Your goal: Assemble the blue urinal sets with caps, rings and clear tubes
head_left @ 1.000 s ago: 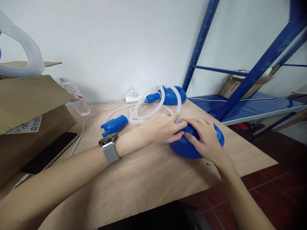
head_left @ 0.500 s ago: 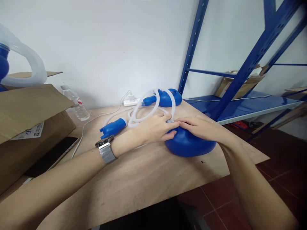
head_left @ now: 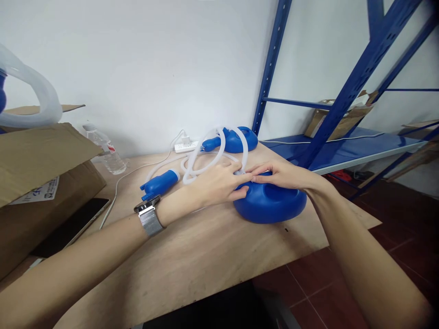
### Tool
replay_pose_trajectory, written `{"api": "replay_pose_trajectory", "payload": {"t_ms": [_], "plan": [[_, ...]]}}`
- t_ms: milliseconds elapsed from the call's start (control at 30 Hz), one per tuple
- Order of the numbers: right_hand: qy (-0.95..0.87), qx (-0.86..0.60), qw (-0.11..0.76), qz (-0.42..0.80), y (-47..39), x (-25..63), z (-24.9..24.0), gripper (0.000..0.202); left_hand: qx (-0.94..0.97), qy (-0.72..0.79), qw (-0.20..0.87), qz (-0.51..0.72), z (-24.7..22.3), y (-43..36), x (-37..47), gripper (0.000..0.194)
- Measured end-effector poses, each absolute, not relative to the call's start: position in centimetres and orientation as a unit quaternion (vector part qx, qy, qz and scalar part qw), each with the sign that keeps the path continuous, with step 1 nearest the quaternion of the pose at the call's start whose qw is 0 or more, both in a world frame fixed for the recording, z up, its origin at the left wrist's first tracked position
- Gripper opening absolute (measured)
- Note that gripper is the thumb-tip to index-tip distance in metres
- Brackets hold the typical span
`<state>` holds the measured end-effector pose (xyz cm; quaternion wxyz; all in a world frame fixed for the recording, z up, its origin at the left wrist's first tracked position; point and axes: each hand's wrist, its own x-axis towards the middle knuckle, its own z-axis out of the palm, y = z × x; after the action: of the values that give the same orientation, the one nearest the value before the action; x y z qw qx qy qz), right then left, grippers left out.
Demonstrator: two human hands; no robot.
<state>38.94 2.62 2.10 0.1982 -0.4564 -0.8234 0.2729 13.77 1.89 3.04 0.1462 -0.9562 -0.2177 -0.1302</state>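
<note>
A blue plastic urinal bottle lies on the wooden table under both my hands. My left hand, with a mesh-band watch at the wrist, is closed around the bottle's neck, where a clear hose meets it. Bent over the bottle's top, my right hand pinches with its fingertips at that same neck, touching the left fingers. The fingers hide the joint itself. Coils of hose lie behind the left hand, and a blue urinal head with a pale rim rests left of them.
Another blue bottle stands farther back, near a white power strip. To the left are a cardboard box, a phone and a clear water bottle. Blue metal shelving rises beyond the table's right edge.
My right hand's fingers have drawn up into a more bent pinch at the neck. The left hand keeps its hold. The whole view has shifted slightly.
</note>
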Motion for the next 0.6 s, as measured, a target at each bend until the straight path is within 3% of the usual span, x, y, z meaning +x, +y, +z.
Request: {"api": "replay_pose_trajectory", "payload": {"t_ms": [267,600], "plan": [[-0.797,-0.471,0.251,0.282,2.2,38.5,2.1,0.032,-0.953,-0.238,0.125,-0.140,3.0,1.5,14.0,0.039],[-0.807,-0.449,0.278,0.265,2.3,38.5,1.6,0.025,-0.939,-0.254,0.176,-0.149,2.9,0.8,14.2,0.039]]}}
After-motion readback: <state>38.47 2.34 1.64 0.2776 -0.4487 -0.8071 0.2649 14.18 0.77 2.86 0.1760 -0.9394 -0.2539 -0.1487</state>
